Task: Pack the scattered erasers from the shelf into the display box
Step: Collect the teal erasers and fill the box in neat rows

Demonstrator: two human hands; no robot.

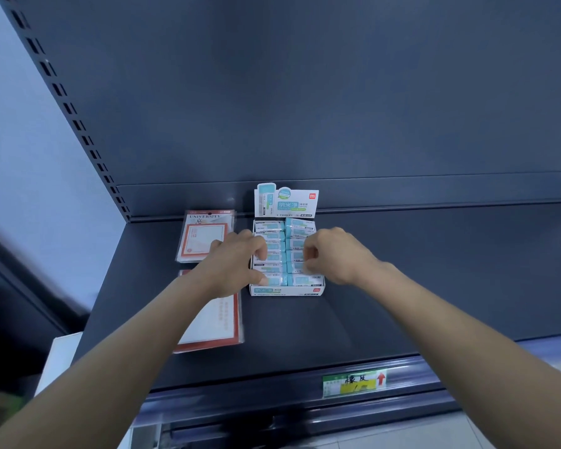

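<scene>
The white-and-teal display box (285, 291) stands on the dark shelf (434, 270), its header card (285, 202) upright at the back. Teal-wrapped erasers (300, 229) fill it in two columns. My left hand (234, 264) is over the left column, curled fingers on the middle erasers and thumb on the front eraser (274, 280). Over the right column, my right hand (337, 254) pinches an eraser (308, 270) near the front with curled fingertips. No loose eraser shows on the shelf outside the box.
Two flat packs of red-bordered paper lie left of the box, one at the back (204, 236) and one nearer (214, 322), partly under my left forearm. A green-and-yellow price label (353, 382) sits on the shelf's front rail. The slotted upright (78, 124) bounds the left side.
</scene>
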